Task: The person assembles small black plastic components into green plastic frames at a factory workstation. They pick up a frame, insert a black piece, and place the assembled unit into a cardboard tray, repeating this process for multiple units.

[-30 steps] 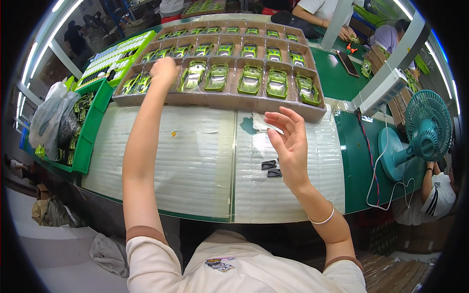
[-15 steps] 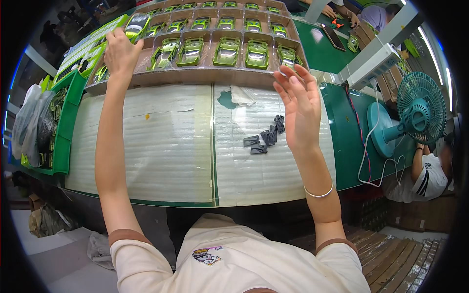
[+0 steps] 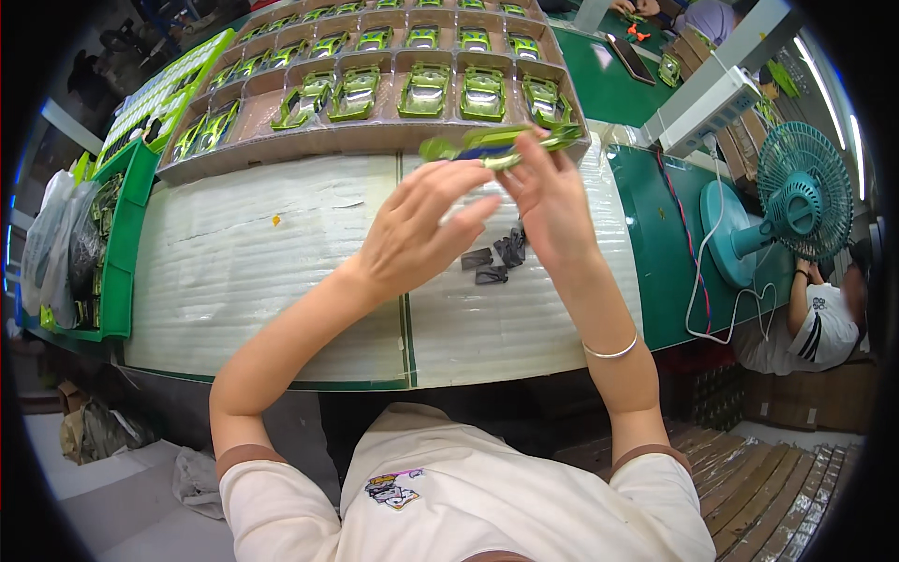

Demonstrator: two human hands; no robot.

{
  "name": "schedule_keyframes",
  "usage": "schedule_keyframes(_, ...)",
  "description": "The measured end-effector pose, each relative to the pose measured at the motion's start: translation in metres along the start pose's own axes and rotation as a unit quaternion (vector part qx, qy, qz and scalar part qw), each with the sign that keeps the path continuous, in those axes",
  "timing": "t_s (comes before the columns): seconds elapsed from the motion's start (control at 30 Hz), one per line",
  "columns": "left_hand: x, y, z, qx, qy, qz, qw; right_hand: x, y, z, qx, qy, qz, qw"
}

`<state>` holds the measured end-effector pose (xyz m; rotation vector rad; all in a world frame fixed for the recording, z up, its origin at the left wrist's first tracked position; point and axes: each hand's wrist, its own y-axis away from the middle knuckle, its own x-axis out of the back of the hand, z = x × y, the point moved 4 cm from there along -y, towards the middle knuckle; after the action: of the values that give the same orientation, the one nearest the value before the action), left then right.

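Observation:
A green toy car body [image 3: 501, 148], smeared by motion, is held up over the near edge of the cardboard tray [image 3: 309, 145]. My right hand [image 3: 554, 201] grips it at its right part, between thumb and fingers. Just left of it is my left hand [image 3: 417, 225], its fingers stretched toward the car body's near edge and its thumb apart. Whether those fingertips touch the car body is unclear. Below my hands, several small dark grey plastic parts [image 3: 491, 274] lie on the foam-covered table [image 3: 272, 281]; my right hand partly hides them.
Green car bodies [image 3: 424, 91] sit in rows of tray compartments. A green crate [image 3: 131, 253] with plastic bags stands left, by a light green rack [image 3: 169, 84]. At right are a teal fan [image 3: 801, 201], its cable, a power strip [image 3: 716, 108], a phone [image 3: 630, 59] and other people.
My left hand has come from the tray's left end across to my right hand. The car body is now in my right hand, which was open before. The view has shifted slightly.

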<state>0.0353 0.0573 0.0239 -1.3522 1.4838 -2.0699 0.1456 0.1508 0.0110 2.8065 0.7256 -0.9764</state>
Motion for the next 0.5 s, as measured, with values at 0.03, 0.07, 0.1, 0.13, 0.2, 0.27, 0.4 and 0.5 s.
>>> schedule_keyframes(0.03,0.0,0.003,0.001,0.055,0.015,-0.034,0.998,0.004,-0.004,-0.006,0.031,-0.005,0.015,0.999)
schedule_keyframes(0.07,0.001,0.009,0.003,0.11,0.029,-0.068,0.991,0.011,-0.007,-0.01,0.054,-0.006,0.028,0.998)
schedule_keyframes(0.1,0.001,0.015,0.004,0.165,0.043,-0.103,0.98,0.015,-0.007,-0.015,0.078,-0.01,0.04,0.996)
schedule_keyframes(0.13,-0.007,0.025,0.004,0.207,0.108,-0.161,0.959,0.016,-0.008,-0.022,0.103,-0.013,0.049,0.993)
schedule_keyframes(0.2,-0.013,0.036,0.01,0.207,0.122,-0.193,0.951,0.021,-0.008,-0.026,0.138,-0.017,0.065,0.988)
schedule_keyframes(0.27,-0.015,0.039,0.008,0.18,0.109,-0.207,0.955,0.019,-0.008,-0.026,0.146,-0.019,0.068,0.987)
schedule_keyframes(0.4,-0.013,0.049,-0.011,0.439,0.253,-0.19,0.841,0.014,-0.007,-0.024,0.132,-0.03,0.055,0.989)
schedule_keyframes(0.5,-0.01,0.056,-0.027,0.599,0.365,-0.178,0.69,0.016,-0.007,-0.022,0.11,-0.056,0.043,0.991)
